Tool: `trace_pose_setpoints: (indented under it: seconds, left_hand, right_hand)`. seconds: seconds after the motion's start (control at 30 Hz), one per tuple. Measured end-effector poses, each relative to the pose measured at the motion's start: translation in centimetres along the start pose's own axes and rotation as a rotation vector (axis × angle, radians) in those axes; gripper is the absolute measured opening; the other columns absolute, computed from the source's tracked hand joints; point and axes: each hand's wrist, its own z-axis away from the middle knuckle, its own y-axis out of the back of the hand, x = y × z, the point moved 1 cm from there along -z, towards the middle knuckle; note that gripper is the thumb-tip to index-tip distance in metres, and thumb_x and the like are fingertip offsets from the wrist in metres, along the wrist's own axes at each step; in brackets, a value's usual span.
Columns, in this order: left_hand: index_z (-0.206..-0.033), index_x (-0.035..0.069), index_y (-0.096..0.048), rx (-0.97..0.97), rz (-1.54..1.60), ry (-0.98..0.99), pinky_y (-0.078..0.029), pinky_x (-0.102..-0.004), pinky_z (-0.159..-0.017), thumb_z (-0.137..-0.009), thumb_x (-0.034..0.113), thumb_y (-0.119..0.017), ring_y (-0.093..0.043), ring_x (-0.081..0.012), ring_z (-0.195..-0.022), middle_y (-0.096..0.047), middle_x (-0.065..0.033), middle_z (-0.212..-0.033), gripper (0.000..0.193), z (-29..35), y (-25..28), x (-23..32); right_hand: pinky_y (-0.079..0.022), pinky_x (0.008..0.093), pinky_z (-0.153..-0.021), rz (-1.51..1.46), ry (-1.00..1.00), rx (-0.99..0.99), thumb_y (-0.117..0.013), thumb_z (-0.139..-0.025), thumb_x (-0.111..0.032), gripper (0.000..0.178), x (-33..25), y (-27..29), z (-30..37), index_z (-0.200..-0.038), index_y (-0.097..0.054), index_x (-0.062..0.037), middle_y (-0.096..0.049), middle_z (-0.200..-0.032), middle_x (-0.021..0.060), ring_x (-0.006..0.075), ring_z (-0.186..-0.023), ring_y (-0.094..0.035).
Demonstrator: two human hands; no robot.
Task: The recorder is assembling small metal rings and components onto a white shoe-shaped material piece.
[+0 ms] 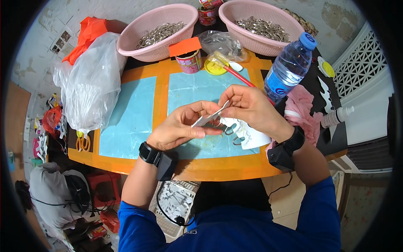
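Over the middle of the table, my left hand (184, 126) is closed round the lower end of a thin white flat piece (209, 116), thumb on its near side. The fingers of my right hand (252, 110) pinch the upper end of the same piece, which is tilted. Just below my right hand is a white wavy-edged plate (254, 137) with metal hooks (237, 140) along its left edge. Whether that plate rests on the table or hangs from my right hand, I cannot tell. A small metal loop (216, 122) shows between my hands, partly hidden by fingers.
Two pink baskets (126, 45) of metal hooks stand at the back. A can (189, 63), a red-handled brush (241, 76) on a yellow lid (214, 68), a water bottle (289, 63) and a pink cloth (303, 107) surround my hands. A plastic bag (90, 80) and scissors (83, 143) lie left.
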Motion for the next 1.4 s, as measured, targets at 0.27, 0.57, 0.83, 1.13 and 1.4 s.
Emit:
trace_pose_setpoints:
  seconds: [0.27, 0.57, 0.83, 1.13, 1.4]
  left_hand:
    - [-0.155, -0.001, -0.037, -0.165, -0.154, 0.019, -0.042, -0.0467, -0.117, -0.073, 0.009, -0.094, -0.058, -0.0323, -0.132, -0.055, -0.0150, -0.147, 0.100, 0.9, -0.6, 0.7]
    - [-0.135, -0.003, -0.053, 0.311, -0.221, 0.144, -0.060, -0.0342, -0.097, -0.102, 0.020, -0.070, -0.072, -0.0233, -0.107, -0.066, -0.0151, -0.123, 0.043, -2.1, -1.6, -0.9]
    - [-0.123, -0.002, -0.061, 0.431, -0.200, 0.118, -0.064, -0.0337, -0.083, -0.104, 0.012, -0.063, -0.072, -0.0184, -0.092, -0.069, -0.0097, -0.106, 0.025, -2.2, -1.9, -1.1]
    - [-0.110, -0.006, -0.067, 0.430, -0.134, 0.086, -0.064, -0.0325, -0.083, -0.104, 0.017, -0.063, -0.076, -0.0219, -0.086, -0.072, -0.0117, -0.099, 0.024, -1.5, -0.2, -0.8]
    - [-0.107, -0.007, -0.067, 0.500, -0.146, 0.019, -0.066, -0.0320, -0.080, -0.102, 0.018, -0.066, -0.076, -0.0216, -0.084, -0.073, -0.0139, -0.096, 0.025, -1.3, -0.7, -0.5]
  right_hand:
    - [-0.054, 0.0265, -0.088, 0.000, 0.003, -0.076, -0.071, -0.094, 0.003, 0.020, -0.2, 1.1, -0.1, -0.112, -0.061, 0.0014, -0.072, -0.108, 0.0069, 0.0108, -0.099, -0.068]
    - [-0.053, 0.0263, -0.080, 0.046, 0.034, 0.192, -0.073, -0.097, -0.005, 0.020, 1.6, 0.5, -0.7, -0.108, -0.058, 0.0001, -0.065, -0.098, 0.0032, 0.0097, -0.093, -0.064]
    - [-0.050, 0.0287, -0.084, -0.027, 0.006, 0.184, -0.068, -0.103, -0.019, 0.021, 1.8, -0.6, -0.9, -0.112, -0.060, -0.0015, -0.063, -0.104, 0.0004, 0.0101, -0.094, -0.060]
    - [-0.049, 0.0383, -0.078, 1.180, 0.657, 0.169, -0.082, -0.075, -0.008, 0.018, -1.9, -1.5, 0.2, -0.088, -0.069, -0.0085, -0.061, -0.097, 0.0039, 0.0277, -0.097, -0.062]
    - [-0.048, 0.0405, -0.083, 1.470, 0.842, 0.136, -0.082, -0.069, -0.008, 0.024, -1.5, -2.1, 0.1, -0.089, -0.068, -0.0100, -0.062, -0.099, 0.0015, 0.0246, -0.102, -0.062]
